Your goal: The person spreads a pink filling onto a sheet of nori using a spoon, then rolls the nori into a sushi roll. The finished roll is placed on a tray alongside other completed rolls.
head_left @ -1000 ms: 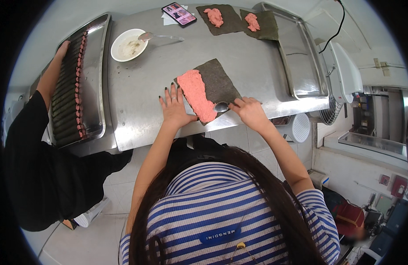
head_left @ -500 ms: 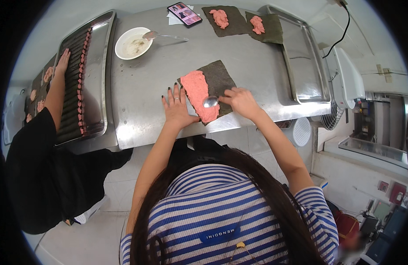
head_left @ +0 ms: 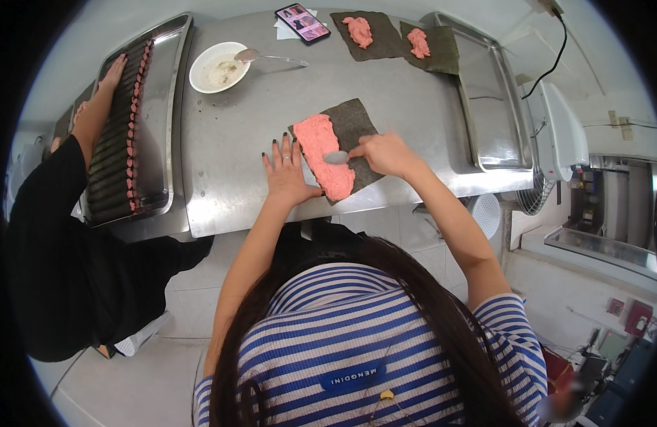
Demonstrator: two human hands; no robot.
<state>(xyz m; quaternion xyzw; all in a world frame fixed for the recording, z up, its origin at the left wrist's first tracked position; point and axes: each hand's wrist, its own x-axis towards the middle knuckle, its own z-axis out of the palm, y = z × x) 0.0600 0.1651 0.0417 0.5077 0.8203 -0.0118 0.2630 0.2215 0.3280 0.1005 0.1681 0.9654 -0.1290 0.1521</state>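
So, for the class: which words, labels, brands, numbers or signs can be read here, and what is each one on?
Shirt: white lettering on a blue patch; readable, but I won't copy out printed words.
Phone: small pictures on the screen; any text is too small to read.
Red wall box: any marking is too small to read.
Bowl: none seen.

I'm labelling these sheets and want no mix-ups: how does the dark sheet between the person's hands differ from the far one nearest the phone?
The near sheet has pink paste in a broad band along its left; the far sheet bears a compact lump. The left hand lies by the near sheet's edge; no hand is at the far sheet. Both are dark and flat.
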